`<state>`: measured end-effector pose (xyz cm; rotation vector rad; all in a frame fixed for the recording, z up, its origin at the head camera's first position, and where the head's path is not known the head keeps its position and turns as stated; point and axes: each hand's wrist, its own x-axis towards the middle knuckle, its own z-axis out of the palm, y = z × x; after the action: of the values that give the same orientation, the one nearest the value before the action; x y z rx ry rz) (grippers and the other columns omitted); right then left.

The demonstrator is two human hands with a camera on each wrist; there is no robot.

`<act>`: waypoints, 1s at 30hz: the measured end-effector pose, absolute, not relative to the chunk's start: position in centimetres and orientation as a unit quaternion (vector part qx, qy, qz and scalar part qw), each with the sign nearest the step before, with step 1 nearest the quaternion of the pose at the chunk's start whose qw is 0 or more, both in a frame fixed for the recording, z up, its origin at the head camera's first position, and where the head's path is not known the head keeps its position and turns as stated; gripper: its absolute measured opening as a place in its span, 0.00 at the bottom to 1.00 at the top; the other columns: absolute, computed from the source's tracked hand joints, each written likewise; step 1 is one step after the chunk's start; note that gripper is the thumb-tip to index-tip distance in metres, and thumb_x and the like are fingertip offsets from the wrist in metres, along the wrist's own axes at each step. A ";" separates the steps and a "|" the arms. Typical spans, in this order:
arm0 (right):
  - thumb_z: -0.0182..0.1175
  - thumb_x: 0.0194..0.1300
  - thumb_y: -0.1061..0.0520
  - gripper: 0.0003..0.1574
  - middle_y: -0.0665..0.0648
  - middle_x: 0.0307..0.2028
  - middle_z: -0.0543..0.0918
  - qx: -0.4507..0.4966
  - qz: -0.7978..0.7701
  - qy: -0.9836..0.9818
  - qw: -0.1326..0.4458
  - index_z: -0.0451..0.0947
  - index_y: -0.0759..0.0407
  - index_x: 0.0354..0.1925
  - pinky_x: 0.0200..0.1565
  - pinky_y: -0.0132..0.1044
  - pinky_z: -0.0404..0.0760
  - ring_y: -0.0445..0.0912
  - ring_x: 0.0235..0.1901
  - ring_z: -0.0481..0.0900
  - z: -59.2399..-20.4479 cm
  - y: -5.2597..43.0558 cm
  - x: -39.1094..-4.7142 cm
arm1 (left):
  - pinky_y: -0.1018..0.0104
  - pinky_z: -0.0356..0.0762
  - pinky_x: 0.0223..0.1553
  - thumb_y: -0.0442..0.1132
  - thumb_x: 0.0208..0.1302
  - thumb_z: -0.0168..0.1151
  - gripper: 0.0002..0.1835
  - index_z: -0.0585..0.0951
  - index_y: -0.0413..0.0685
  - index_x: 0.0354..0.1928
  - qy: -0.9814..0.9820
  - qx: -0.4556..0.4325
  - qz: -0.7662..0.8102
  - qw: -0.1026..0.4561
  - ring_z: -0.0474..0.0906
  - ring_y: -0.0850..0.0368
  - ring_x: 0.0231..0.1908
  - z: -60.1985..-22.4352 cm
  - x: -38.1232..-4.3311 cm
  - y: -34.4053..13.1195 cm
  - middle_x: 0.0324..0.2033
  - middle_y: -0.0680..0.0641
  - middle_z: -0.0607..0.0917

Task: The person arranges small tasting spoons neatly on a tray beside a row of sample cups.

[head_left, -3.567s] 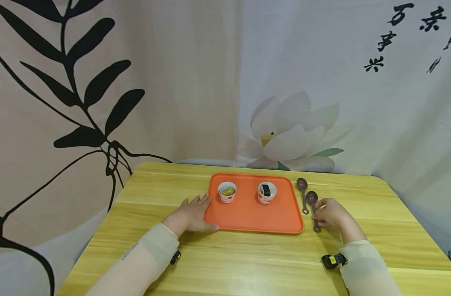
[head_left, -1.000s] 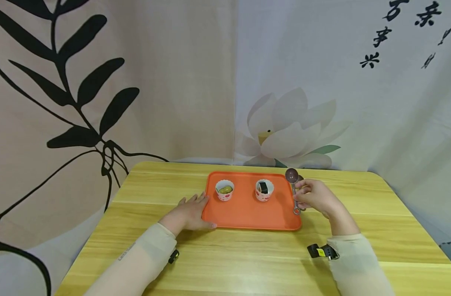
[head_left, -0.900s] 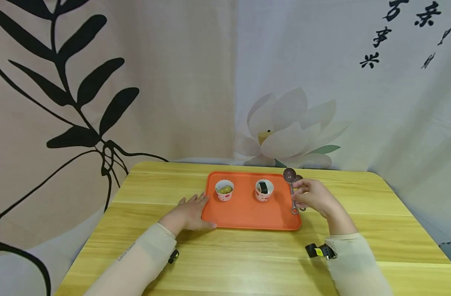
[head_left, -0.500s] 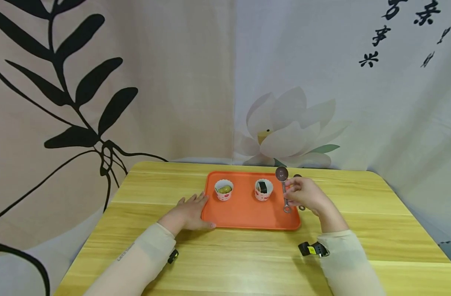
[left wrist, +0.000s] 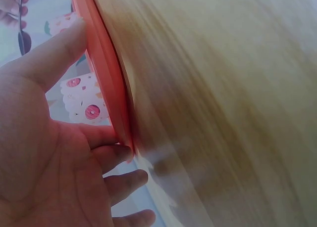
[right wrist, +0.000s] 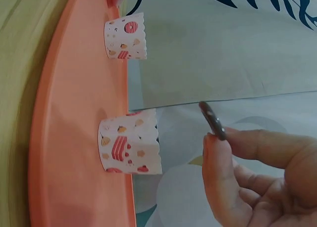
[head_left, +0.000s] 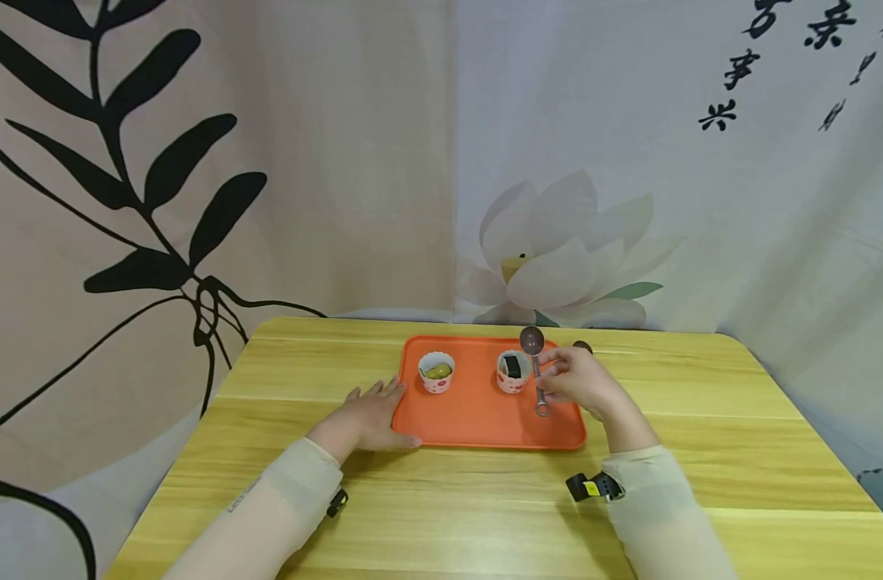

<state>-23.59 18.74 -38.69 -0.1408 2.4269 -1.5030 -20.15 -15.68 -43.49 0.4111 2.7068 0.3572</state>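
On the table (head_left: 470,515) the tray (head_left: 470,423) already bears two cups (head_left: 436,387) (head_left: 511,386); right hand (head_left: 579,383) pinches one spoon (head_left: 532,341), not yet down; second spoon (head_left: 582,346) lies right; left hand (head_left: 369,419), outspread, touches the tray

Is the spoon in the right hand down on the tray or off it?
Off it: in the right wrist view, the right hand pinches the spoon, with a clear gap between it and the tray.

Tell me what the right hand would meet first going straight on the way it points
Probably the paper cup with the black piece inside, just past the held spoon; the right hand looks raised, so it might pass above.
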 end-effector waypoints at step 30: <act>0.62 0.65 0.69 0.20 0.62 0.35 0.80 -0.070 -0.563 0.808 0.158 0.70 0.74 0.53 0.38 0.45 0.87 0.46 0.30 0.83 -41.0 15.2 -24.1 | 0.34 0.43 0.71 0.68 0.59 0.64 0.57 0.53 0.40 0.78 0.962 0.149 0.124 0.190 0.48 0.36 0.76 -43.4 -20.2 -15.6 0.78 0.40 0.52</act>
<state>-24.10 15.22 -41.04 -0.1994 2.3117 -1.6089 -20.21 -15.59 -43.36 0.4177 2.7053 0.3496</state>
